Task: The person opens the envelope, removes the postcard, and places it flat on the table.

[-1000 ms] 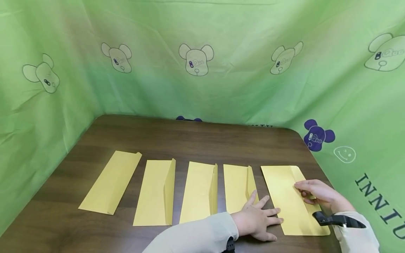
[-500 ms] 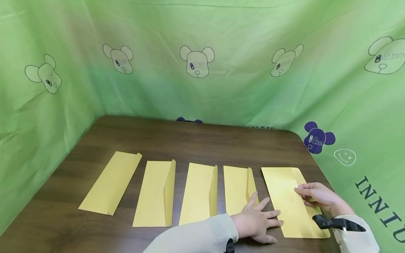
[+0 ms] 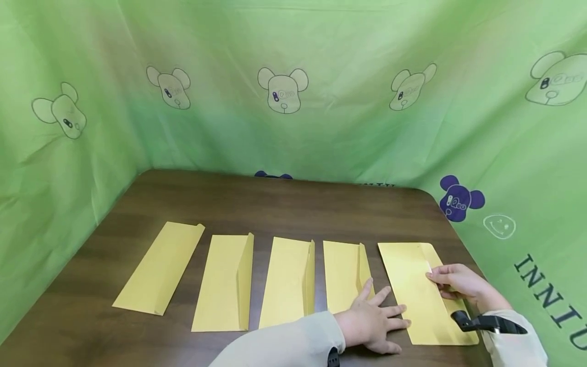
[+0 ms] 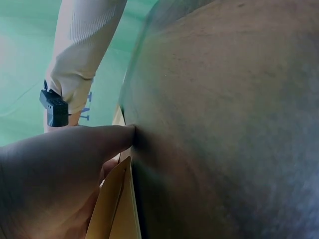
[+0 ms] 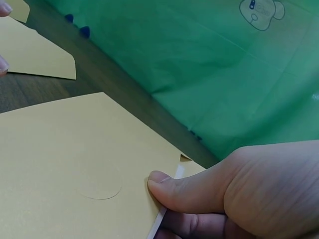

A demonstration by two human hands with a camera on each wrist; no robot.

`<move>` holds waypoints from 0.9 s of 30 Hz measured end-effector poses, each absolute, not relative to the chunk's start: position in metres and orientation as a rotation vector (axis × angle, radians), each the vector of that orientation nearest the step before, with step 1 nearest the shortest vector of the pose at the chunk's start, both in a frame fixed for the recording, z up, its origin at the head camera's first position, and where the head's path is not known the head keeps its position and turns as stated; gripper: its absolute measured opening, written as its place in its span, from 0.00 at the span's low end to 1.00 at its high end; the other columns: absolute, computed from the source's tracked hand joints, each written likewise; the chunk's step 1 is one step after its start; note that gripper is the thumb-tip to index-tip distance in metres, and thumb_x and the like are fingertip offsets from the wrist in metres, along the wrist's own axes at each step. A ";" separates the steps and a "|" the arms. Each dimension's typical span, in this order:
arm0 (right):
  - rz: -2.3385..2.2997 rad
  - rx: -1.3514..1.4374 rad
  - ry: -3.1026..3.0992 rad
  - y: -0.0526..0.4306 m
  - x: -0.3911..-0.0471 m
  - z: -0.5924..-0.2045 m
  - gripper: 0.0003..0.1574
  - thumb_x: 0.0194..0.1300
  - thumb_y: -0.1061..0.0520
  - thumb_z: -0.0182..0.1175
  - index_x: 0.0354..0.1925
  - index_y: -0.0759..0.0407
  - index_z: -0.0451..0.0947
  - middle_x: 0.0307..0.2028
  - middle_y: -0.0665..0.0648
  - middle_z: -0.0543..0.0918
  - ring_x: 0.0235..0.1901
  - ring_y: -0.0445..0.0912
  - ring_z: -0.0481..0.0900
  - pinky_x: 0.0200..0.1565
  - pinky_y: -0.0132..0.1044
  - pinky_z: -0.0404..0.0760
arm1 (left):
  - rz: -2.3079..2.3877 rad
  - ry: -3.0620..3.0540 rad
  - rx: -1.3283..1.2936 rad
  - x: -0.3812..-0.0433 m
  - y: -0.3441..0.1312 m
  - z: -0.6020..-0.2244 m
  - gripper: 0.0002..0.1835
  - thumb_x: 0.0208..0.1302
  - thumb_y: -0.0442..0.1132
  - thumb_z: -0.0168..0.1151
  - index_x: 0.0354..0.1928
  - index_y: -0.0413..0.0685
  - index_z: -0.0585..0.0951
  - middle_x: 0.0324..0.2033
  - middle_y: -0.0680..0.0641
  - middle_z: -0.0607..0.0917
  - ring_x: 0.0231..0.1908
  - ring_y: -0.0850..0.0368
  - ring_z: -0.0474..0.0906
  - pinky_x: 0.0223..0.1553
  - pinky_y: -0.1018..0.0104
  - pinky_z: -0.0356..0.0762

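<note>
On the right lies a yellow envelope (image 3: 408,290) with its flap (image 3: 451,306) unfolded to the right. My right hand (image 3: 468,285) pinches its opening edge; the right wrist view shows the thumb (image 5: 184,191) on top and curled fingers below. A thin white strip (image 5: 158,224) shows along that edge; what it belongs to is unclear. My left hand (image 3: 371,321) rests on the table with fingers spread, two fingertips at this envelope's left edge. Its other fingers reach the lower right of a neighbouring envelope (image 3: 341,275), whose flap is partly raised.
More yellow envelopes lie in a row to the left: one (image 3: 289,280) and another (image 3: 222,283) with raised flaps, and a slanted one (image 3: 160,267) at the far left. A green printed curtain (image 3: 284,137) surrounds the brown table (image 3: 275,204).
The right hand's fingers have shifted very slightly at the envelope's opening edge. The left hand and the envelopes keep their places.
</note>
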State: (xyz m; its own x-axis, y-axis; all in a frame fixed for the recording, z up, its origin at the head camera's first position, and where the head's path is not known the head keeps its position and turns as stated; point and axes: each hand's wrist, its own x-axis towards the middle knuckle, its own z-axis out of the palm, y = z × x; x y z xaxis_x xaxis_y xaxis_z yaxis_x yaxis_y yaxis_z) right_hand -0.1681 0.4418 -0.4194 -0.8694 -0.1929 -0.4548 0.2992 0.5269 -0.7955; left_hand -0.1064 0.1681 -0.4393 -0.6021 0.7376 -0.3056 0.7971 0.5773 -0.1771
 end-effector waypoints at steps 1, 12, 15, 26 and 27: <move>-1.318 0.093 2.271 0.442 -0.167 -0.421 0.14 0.76 0.57 0.53 0.31 0.55 0.79 0.23 0.48 0.74 0.23 0.37 0.73 0.28 0.29 0.77 | -0.439 2.606 1.288 -0.106 0.168 -0.440 0.31 0.66 0.78 0.30 0.71 0.98 0.45 0.70 0.84 0.42 0.75 0.65 0.32 0.71 0.47 0.22; -1.325 0.120 2.287 0.445 -0.168 -0.422 0.14 0.76 0.56 0.54 0.31 0.55 0.78 0.22 0.47 0.76 0.22 0.37 0.73 0.26 0.28 0.76 | -0.457 2.609 1.287 -0.107 0.169 -0.440 0.31 0.66 0.78 0.29 0.71 0.97 0.44 0.71 0.83 0.41 0.75 0.64 0.31 0.71 0.47 0.22; -1.329 0.130 2.294 0.445 -0.168 -0.422 0.13 0.75 0.55 0.55 0.31 0.55 0.78 0.22 0.46 0.76 0.22 0.37 0.73 0.27 0.29 0.76 | -0.453 2.608 1.277 -0.107 0.169 -0.439 0.31 0.66 0.78 0.29 0.71 0.97 0.44 0.71 0.83 0.41 0.75 0.64 0.31 0.71 0.47 0.22; -1.331 0.141 2.306 0.446 -0.164 -0.422 0.14 0.75 0.54 0.56 0.30 0.53 0.78 0.21 0.45 0.74 0.20 0.36 0.71 0.25 0.29 0.74 | -0.455 2.602 1.266 -0.105 0.170 -0.438 0.31 0.66 0.78 0.28 0.71 0.98 0.43 0.70 0.83 0.40 0.75 0.65 0.30 0.71 0.47 0.20; -1.329 0.142 2.308 0.446 -0.164 -0.422 0.14 0.75 0.54 0.56 0.29 0.53 0.77 0.20 0.45 0.74 0.20 0.37 0.71 0.25 0.29 0.74 | -0.456 2.603 1.267 -0.104 0.170 -0.438 0.31 0.66 0.78 0.29 0.71 0.98 0.43 0.71 0.83 0.40 0.75 0.65 0.30 0.71 0.47 0.20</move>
State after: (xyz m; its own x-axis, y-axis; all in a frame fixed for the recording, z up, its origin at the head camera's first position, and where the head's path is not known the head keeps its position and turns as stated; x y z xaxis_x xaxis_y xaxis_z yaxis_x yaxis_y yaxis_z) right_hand -0.1638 0.4460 -0.4218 -0.8840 -0.1406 -0.4458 0.3148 0.5258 -0.7902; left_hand -0.1042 0.1697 -0.4385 -0.6079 0.7270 -0.3193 0.7922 0.5824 -0.1824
